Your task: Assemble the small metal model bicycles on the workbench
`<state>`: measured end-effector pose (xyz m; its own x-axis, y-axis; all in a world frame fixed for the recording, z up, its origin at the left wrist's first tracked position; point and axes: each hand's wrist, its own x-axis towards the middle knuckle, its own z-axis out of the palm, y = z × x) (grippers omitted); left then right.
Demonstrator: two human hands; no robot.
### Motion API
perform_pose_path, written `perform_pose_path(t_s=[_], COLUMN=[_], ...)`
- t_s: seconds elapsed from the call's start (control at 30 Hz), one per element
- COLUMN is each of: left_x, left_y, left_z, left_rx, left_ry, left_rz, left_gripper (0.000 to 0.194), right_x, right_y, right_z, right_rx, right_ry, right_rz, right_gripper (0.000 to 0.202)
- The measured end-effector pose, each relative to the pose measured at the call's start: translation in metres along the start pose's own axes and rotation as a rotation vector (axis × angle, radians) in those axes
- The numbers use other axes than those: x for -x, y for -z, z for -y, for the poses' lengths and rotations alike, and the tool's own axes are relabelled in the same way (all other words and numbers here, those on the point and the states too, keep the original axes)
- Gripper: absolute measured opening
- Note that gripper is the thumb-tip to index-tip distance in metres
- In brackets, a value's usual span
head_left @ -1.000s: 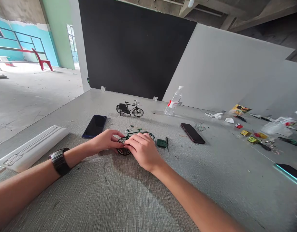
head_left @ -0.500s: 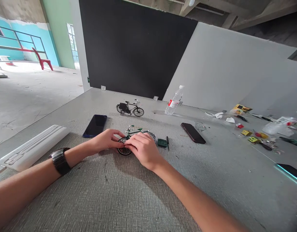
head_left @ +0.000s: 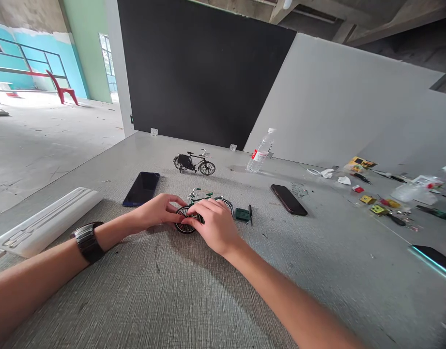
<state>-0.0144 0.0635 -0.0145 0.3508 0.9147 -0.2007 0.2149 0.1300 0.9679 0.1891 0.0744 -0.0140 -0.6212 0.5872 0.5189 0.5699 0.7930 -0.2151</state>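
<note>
A green model bicycle stands on the grey textured tabletop, its front wheel towards the left. My left hand grips that wheel from the left with thumb and fingers. From the right, my right hand reaches over the bicycle, its thumb and fingertips closed at the same wheel near the hub; it covers much of the frame. To the right of the rear wheel lies a small dark green piece with a thin black rod beside it. Behind stands a black model bicycle with a black bag at its rear.
A blue-edged phone and a long white plastic case lie to the left. On the right are a dark phone, a clear water bottle, scattered small parts and a device with a glowing edge.
The view has shifted slightly. My right hand's fingertips have moved a little left and down at the front wheel; my left hand keeps its grip.
</note>
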Motion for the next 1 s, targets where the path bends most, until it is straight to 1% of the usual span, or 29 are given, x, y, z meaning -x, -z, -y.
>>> perform_pose_path(t_s=[0.07,0.17,0.23,0.33,0.37,0.5,0.67,0.83,1.0], left_x=[0.0016,0.0029,0.0027,0.0021,0.002,0.002,0.0004,0.0008,-0.0005], left_y=[-0.0017,-0.0032,-0.003,-0.0017,-0.0014,-0.0014,-0.0012,-0.0007,0.0005], left_z=[-0.0034,-0.0062,-0.0057,-0.0037,-0.0033,-0.004,-0.0025,-0.002,-0.0003], left_rx=[-0.007,-0.007,-0.003,-0.014,-0.021,-0.037,-0.05,-0.082,-0.052], left_ry=[0.015,0.025,0.018,0.008,0.007,0.014,0.01,-0.02,-0.017], left_rz=[-0.008,-0.014,-0.011,-0.011,-0.012,-0.012,-0.021,-0.014,0.004], left_gripper=[0.037,0.034,0.035,0.039,0.04,0.037,0.041,0.041,0.041], right_x=[-0.0007,-0.0004,0.0003,-0.0001,-0.0006,-0.0023,-0.0017,-0.0041,-0.0032], right_y=[0.0,0.0024,0.0043,0.0045,0.004,0.0025,0.0031,0.0025,0.0061], right_z=[0.0003,-0.0007,-0.0015,-0.0022,-0.0023,-0.0042,-0.0047,-0.0022,-0.0073], right_rx=[-0.012,-0.031,-0.044,-0.065,-0.07,-0.071,-0.084,-0.019,-0.082], right_ry=[-0.016,0.015,0.032,0.012,0.001,0.005,0.017,-0.001,0.052], right_rz=[0.016,0.063,0.088,0.084,0.075,0.076,0.107,0.089,0.146], right_gripper=[0.021,0.027,0.02,0.008,0.008,0.022,0.011,0.023,0.01])
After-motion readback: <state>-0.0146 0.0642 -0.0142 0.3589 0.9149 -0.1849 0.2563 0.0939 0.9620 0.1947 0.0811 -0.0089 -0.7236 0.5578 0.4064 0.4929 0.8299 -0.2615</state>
